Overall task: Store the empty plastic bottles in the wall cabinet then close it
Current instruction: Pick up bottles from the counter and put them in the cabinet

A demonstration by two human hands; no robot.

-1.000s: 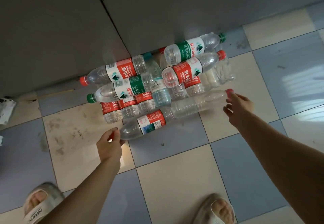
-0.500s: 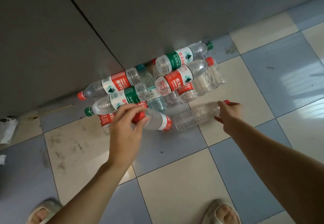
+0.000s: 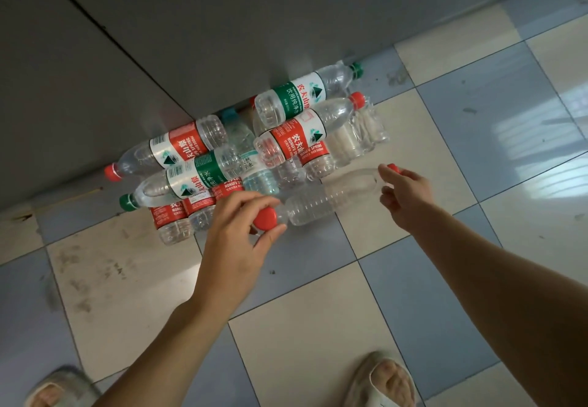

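Two grips, one bottle each: left hand (image 3: 237,241) pinches a red cap (image 3: 265,218) just beside the label-less bottle (image 3: 331,198), whose neck the right hand (image 3: 405,193) pinches.

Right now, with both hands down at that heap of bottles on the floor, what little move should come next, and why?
Probably lift both hands to raise their bottles off the floor. The left hand grips the red cap of one bottle, the right hand pinches the capped neck of the clear label-less bottle, and the rest of the bottle pile lies against the grey panel.
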